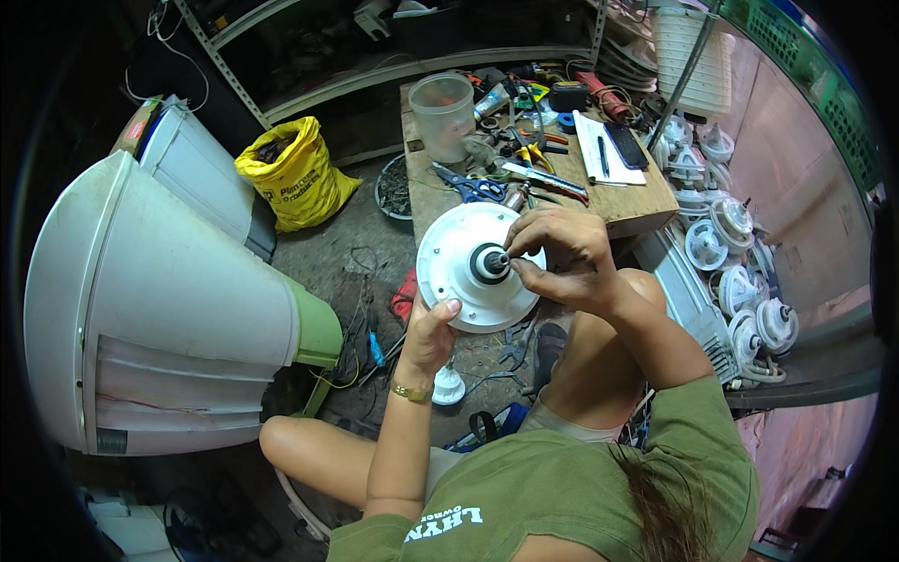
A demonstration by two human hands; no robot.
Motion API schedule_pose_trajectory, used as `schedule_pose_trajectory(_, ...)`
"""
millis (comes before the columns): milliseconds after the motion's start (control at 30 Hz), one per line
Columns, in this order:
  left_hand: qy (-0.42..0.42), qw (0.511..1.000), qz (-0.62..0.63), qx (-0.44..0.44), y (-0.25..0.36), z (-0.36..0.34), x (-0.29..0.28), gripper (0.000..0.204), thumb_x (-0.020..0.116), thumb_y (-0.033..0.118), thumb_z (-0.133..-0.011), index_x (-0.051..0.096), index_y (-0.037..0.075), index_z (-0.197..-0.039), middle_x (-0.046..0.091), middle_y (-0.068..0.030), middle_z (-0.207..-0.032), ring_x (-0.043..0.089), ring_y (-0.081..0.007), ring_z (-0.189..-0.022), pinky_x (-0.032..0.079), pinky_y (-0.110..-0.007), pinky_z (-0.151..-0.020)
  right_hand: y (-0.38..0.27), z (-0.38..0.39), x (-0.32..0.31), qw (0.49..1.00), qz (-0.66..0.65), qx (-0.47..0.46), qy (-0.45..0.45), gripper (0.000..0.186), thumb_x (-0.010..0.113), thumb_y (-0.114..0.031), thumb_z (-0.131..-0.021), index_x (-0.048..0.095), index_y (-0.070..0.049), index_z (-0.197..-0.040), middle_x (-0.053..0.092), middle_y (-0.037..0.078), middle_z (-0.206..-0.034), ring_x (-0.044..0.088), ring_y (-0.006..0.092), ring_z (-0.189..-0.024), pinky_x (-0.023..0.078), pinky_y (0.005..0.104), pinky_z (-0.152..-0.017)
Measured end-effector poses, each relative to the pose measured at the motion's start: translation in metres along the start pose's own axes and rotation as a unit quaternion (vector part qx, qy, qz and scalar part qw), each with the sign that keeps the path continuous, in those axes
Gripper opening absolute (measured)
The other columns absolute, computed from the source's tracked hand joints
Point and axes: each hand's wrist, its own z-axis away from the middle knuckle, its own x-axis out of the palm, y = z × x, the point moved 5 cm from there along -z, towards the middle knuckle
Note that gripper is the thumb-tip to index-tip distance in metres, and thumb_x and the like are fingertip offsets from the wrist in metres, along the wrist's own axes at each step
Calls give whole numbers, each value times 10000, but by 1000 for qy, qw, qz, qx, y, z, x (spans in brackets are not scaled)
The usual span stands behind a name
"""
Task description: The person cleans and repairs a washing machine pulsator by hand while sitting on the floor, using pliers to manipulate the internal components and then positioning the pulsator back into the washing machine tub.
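Bracing a wide, round, white plastic disc (456, 292) at its 7 o'clock edge, the left hand (429, 337) is clamped on the rim with its thumb over the front face. The right hand (567, 245) reaches in from between 2 and 3 o'clock, thumb and forefinger drawn close together at the tip of a short dark metal shaft (496, 262); whether they pinch it firmly or only touch it, I cannot tell. Good handling here probably means a firm, still rim, light fingertips working in line with the shaft, and no sideways push. The disc lies directly inside the left grip, its face toward the wearer, while its black ring-shaped hub seal (478, 273) sits at its centre, just beyond the right fingertips toward 9 o'clock. Farther out from the disc, blue-handled scissors (482, 190) lie at 12 o'clock on a worn wooden bench (646, 203), a bright yellow sack (295, 178) stands at 10, and a small white round part (449, 386) is near 6 o'clock.
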Motion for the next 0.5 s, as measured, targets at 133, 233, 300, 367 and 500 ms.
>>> schedule_pose_trajectory(133,-24,997,53,-42,-21,0,-5,698,659,240,-771,386,21,-1374,538,-119,-1302,552,-262,-1182,467,-420,-991,3,8,-10,997,31,68,-23,206,731,-40,-704,633,-12,-883,659,87,-856,631,181,-752,504,295,-680)
schedule_pose_trajectory(233,-34,994,76,-68,-30,1,-18,703,635,302,-800,374,59,-1406,520,-107,-1350,530,-281,-1215,426,-457,-1028,9,6,-4,998,-16,61,-25,230,753,-157,-764,644,-25,-916,644,80,-878,617,171,-712,495,293,-644)
schedule_pose_trajectory(300,-33,993,90,-73,-27,-1,-10,716,620,352,-822,343,103,-1433,476,-112,-1395,490,-314,-1256,437,-530,-997,17,3,-5,998,39,38,-10,260,728,-210,-801,631,-38,-969,639,89,-907,604,224,-824,470,338,-746)
schedule_pose_trajectory(367,-76,988,107,-84,-25,-12,11,719,606,371,-835,325,102,-1439,464,-122,-1405,486,-317,-1260,447,-535,-995,24,5,-22,986,160,42,17,482,716,-364,-810,568,-52,-1147,525,204,-1204,490,355,-1126,379,441,-963)
schedule_pose_trajectory(500,-121,983,138,-21,-11,-42,51,658,566,369,-887,321,96,-1434,447,-136,-1416,481,-323,-1267,498,-511,-966,69,23,-62,961,129,234,75,923,687,-574,-780,312,3,-1395,295,308,-1426,259,413,-1382,229,439,-1132)
